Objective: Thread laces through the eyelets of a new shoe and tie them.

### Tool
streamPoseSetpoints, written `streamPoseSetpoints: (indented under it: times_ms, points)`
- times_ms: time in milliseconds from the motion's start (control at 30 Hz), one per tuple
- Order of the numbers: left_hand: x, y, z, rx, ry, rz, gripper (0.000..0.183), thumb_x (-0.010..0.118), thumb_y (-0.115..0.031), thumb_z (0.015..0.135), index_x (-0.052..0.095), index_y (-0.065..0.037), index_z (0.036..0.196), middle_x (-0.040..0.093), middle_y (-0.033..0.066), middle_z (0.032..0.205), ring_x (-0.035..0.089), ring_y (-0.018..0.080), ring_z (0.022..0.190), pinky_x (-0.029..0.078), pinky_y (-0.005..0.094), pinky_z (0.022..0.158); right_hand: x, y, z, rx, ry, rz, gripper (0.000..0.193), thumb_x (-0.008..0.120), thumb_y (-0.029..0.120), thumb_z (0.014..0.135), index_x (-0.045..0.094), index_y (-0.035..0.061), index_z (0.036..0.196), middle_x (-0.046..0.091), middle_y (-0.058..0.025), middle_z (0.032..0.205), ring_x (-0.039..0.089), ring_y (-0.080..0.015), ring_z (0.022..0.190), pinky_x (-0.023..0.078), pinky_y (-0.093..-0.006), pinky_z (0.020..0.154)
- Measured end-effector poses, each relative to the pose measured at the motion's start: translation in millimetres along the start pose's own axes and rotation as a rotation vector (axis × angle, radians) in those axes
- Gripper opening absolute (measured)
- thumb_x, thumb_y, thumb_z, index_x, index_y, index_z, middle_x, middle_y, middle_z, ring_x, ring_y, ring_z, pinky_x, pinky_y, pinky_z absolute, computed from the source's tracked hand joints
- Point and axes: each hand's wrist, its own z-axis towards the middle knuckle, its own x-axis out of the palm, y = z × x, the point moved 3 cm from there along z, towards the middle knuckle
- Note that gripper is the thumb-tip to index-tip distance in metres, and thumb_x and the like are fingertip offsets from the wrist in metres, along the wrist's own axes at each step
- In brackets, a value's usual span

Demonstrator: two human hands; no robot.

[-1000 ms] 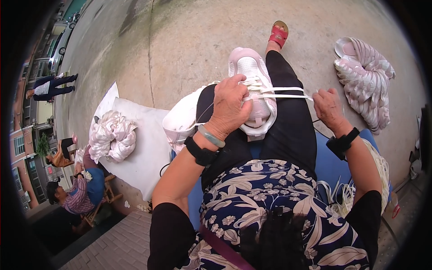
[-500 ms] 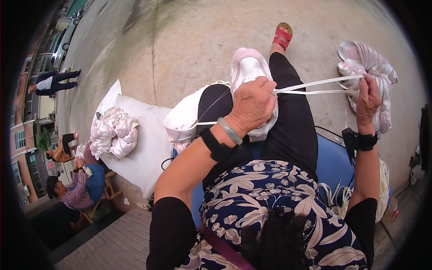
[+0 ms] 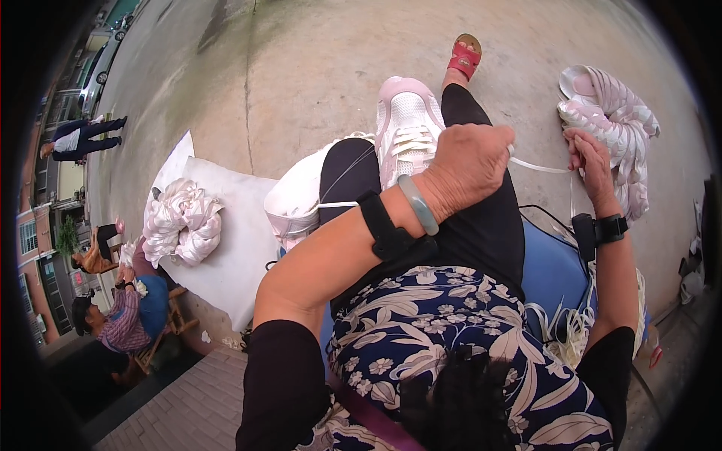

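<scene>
A white and pink sneaker (image 3: 408, 120) rests between my legs with its toe pointing away from me, its front eyelets crossed by white laces. My left hand (image 3: 468, 159) is closed in a pinch just right of the sneaker, over my thigh, and hides part of the shoe's side. From its fingers a white shoelace (image 3: 543, 167) runs slackly across to my right hand (image 3: 591, 164). That hand, further right, is bent with its fingertips together on the lace, and a loose length hangs below it.
Bundled pink-white shoe parts (image 3: 613, 135) lie on the floor at right; another bundle (image 3: 183, 223) sits on a white sheet (image 3: 241, 203) at left. A white shoe part (image 3: 295, 197) is beside my left thigh. Spare laces (image 3: 568, 331) hang near my right hip. People sit and stand far left.
My left hand has moved right, off the sneaker, uncovering its laced front. My right hand has come slightly lower and left. The lace, taut in two strands before, now sags.
</scene>
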Motion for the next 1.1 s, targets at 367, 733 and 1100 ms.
streamPoseSetpoints:
  times_ms: [367, 733, 1100]
  points:
    - [100.7, -50.2, -13.9, 0.379, 0.516, 0.005, 0.007, 0.057, -0.011, 0.067, 0.055, -0.004, 0.068, 0.057, 0.0124, 0.067, 0.06, 0.0304, 0.066, 0.047, 0.038, 0.055, -99.9, 89.0, 78.0, -0.206, -0.163, 0.476, 0.026, 0.052, 0.013, 0.089, 0.052, -0.0037, 0.109, 0.06, -0.0088, 0.095, 0.053, -0.0084, 0.069, 0.048, -0.0244, 0.079]
    - [139.8, -41.1, 8.2, 0.206, 0.375, 0.076, 0.008, 0.056, -0.006, 0.069, 0.054, 0.001, 0.071, 0.052, 0.0244, 0.084, 0.059, 0.0368, 0.069, 0.048, 0.0424, 0.062, 25.0, 183.9, 39.4, -0.356, 0.219, -0.051, 0.028, 0.048, 0.018, 0.092, 0.052, 0.0016, 0.113, 0.055, 0.0018, 0.079, 0.044, 0.0002, 0.058, 0.039, -0.015, 0.059]
    - [-42.2, 20.1, -84.7, 0.158, -0.012, 0.118, 0.011, 0.063, -0.002, 0.069, 0.059, -0.003, 0.08, 0.056, 0.009, 0.069, 0.056, 0.0278, 0.059, 0.045, 0.0341, 0.052, 175.4, 82.8, -40.8, -0.743, 0.279, -0.346, 0.009, 0.06, 0.003, 0.07, 0.056, 0.0044, 0.078, 0.055, -0.009, 0.092, 0.053, -0.0273, 0.088, 0.043, -0.0341, 0.075]
